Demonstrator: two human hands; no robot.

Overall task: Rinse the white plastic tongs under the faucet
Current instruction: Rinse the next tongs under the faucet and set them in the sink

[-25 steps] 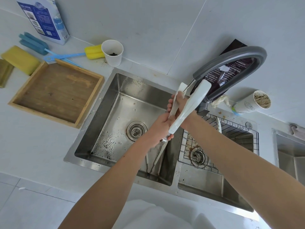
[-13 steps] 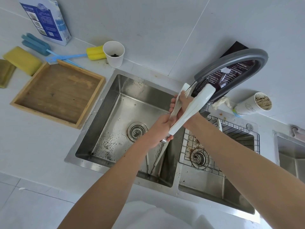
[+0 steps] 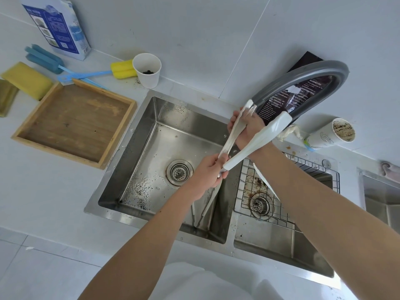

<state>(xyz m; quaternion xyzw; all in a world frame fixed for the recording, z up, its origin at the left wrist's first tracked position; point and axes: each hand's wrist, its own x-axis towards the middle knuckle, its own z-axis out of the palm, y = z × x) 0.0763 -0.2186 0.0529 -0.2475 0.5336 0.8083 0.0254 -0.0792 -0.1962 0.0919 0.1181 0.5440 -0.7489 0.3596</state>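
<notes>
The white plastic tongs point(image 3: 258, 140) are held up over the left sink basin point(image 3: 151, 135), spread in a V with both tips near the spout of the grey curved faucet point(image 3: 303, 77). Water runs from the spout down the left arm of the tongs. My left hand point(image 3: 208, 173) grips the tongs at their joined lower end. My right hand point(image 3: 246, 128) sits between the two arms, its fingers on the left arm under the stream.
A wire rack point(image 3: 287, 191) lies in the right basin, holding a white utensil. A wooden tray point(image 3: 73, 122), sponges, bottle brushes and a paper cup point(image 3: 147, 70) are on the counter at left. Another cup point(image 3: 334, 134) and a dark packet stand behind the faucet.
The tongs have spread wider apart. My right hand has slid up the left arm toward the spout, and water now runs visibly along that arm.
</notes>
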